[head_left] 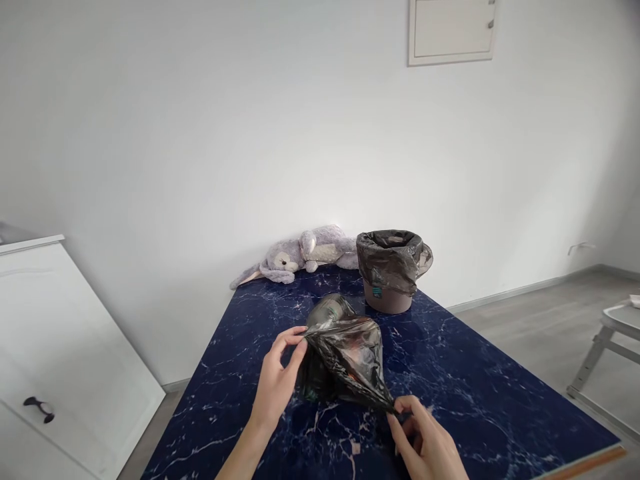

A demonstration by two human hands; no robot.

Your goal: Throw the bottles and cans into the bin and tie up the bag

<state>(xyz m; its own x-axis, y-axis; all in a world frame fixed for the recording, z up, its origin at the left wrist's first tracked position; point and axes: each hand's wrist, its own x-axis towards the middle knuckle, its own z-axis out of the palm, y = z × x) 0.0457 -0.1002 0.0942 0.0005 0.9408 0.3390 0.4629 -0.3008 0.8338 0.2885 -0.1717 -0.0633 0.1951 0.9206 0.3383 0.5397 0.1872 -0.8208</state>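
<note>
A black plastic garbage bag (350,353) lies on the dark blue marble-patterned table (240,373), bulging with contents I cannot make out through the thin film. My left hand (280,370) pinches the bag's edge at its left side between thumb and fingers. Lower down, my right hand (425,433) is closed on another corner of the bag, so the edge stretches taut between both hands. Just behind the bag stands a grey-brown trash can (389,302), with a dark bag liner (387,267) folded over its rim.
A lilac plush bunny (310,253) lies along the table's back edge against the wall. To the left stands a white cabinet (70,360) with a dark handle. On the right, a grey-framed chair (600,347) stands on the floor. A white panel (453,30) hangs on the wall.
</note>
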